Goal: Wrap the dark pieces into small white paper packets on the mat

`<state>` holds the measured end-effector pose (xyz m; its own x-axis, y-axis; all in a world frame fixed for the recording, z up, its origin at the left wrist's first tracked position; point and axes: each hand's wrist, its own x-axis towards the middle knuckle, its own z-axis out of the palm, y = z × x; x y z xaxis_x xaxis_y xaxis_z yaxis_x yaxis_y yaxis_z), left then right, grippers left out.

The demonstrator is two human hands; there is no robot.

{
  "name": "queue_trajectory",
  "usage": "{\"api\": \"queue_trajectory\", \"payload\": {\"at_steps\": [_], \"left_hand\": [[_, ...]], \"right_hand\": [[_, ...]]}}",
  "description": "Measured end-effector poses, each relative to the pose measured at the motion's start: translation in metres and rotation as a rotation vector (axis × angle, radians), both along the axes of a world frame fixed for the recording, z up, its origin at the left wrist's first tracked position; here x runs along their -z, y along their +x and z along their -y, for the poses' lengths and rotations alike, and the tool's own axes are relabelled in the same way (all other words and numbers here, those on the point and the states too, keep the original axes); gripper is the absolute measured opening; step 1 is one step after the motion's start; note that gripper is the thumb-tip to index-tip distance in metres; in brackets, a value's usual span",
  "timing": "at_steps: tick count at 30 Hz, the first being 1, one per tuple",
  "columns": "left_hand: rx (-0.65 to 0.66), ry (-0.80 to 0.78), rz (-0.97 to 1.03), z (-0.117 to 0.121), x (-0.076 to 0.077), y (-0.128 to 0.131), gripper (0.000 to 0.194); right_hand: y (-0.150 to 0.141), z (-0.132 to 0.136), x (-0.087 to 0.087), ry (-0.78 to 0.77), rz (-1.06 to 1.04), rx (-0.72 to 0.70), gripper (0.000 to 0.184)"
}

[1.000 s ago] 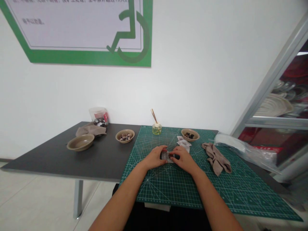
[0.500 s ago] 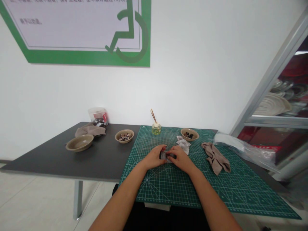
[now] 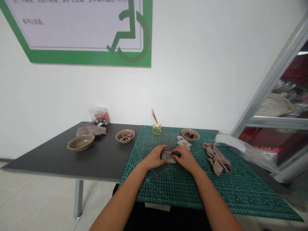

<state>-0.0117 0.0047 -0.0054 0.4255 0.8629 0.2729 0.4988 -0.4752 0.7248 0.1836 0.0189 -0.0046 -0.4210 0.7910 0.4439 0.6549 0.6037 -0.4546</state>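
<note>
A small greyish printed paper piece lies low over the green cutting mat, between my two hands. My left hand curves round its left edge, thumb in front and fingers behind. At its right edge, my right hand pinches with thumb and forefinger. Something dark shows beside the right fingers, too small to name. Just behind the right hand lie several similar pale papers. Further back stands a tan bowl holding dark small pieces.
On the dark table stand a bowl of brownish pieces, a tan bowl, a cloth and a clear tub. The cutting mat bears a reed diffuser, a brown cloth and plastic wrapping.
My right hand has shifted slightly right, away from my left, so more of the grey paper shows between them. The left hand stays nearly in place.
</note>
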Motion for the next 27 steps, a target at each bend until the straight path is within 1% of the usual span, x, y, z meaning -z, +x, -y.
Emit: {"api": "queue_trajectory", "payload": {"at_steps": [5, 10, 12, 15, 17, 21, 25, 27], "left_hand": [[-0.012, -0.012, -0.004, 0.0, 0.0, 0.0, 0.069], [0.0, 0.006, -0.001, 0.0, 0.0, 0.0, 0.068], [-0.001, 0.002, -0.001, 0.001, 0.0, -0.001, 0.068], [-0.005, -0.006, 0.007, 0.001, 0.0, 0.0, 0.067], [-0.003, -0.006, 0.01, 0.001, -0.001, 0.0, 0.067], [0.002, -0.004, 0.004, 0.0, -0.001, 0.0, 0.068], [-0.006, -0.004, 0.0, 0.0, 0.001, 0.0, 0.068], [-0.009, -0.004, 0.0, 0.0, 0.001, 0.0, 0.068]], "right_hand": [[-0.005, 0.003, -0.001, -0.035, 0.0, -0.124, 0.017], [-0.005, 0.002, -0.002, -0.008, 0.0, -0.044, 0.015], [-0.002, 0.003, -0.003, -0.018, -0.01, -0.08, 0.015], [-0.001, 0.005, -0.005, -0.047, -0.022, -0.179, 0.013], [-0.001, 0.006, -0.006, -0.058, -0.027, -0.183, 0.012], [0.001, 0.008, -0.01, -0.075, -0.025, -0.143, 0.012], [0.004, 0.008, -0.011, -0.102, -0.001, -0.226, 0.014], [0.004, 0.007, -0.01, -0.095, -0.001, -0.23, 0.015]]}}
